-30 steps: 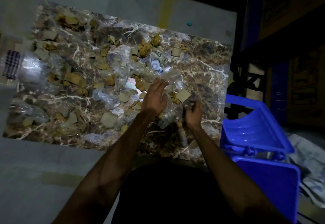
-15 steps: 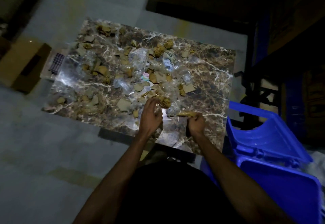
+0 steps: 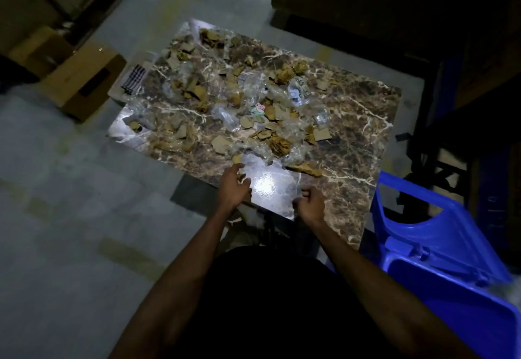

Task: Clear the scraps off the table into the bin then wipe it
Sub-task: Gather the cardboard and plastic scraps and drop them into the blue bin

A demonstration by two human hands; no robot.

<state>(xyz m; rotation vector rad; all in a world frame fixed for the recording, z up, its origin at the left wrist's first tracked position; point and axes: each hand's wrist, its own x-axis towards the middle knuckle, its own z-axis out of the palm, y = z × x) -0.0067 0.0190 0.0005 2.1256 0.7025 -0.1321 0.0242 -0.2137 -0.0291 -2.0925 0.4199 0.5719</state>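
The marble table carries several torn cardboard scraps and clear plastic wrappers, spread from its far left to its middle. A long cardboard strip lies just beyond my right hand. My left hand hovers at the near edge with fingers loosely curled; dim light hides whether a small tan bit sits between them. My right hand is curled into a fist over the near edge, with nothing visible in it. The blue bin stands open at the table's right.
The bin's lid stands up against the table's right edge. A brown cardboard box sits on the floor at the left, and a checkered cloth lies beside the table's left edge. Dark shelving fills the right side.
Both hands have drawn back from the scrap pile to the near edge. The cardboard strip my right hand held now lies on the table. The view has pulled back.
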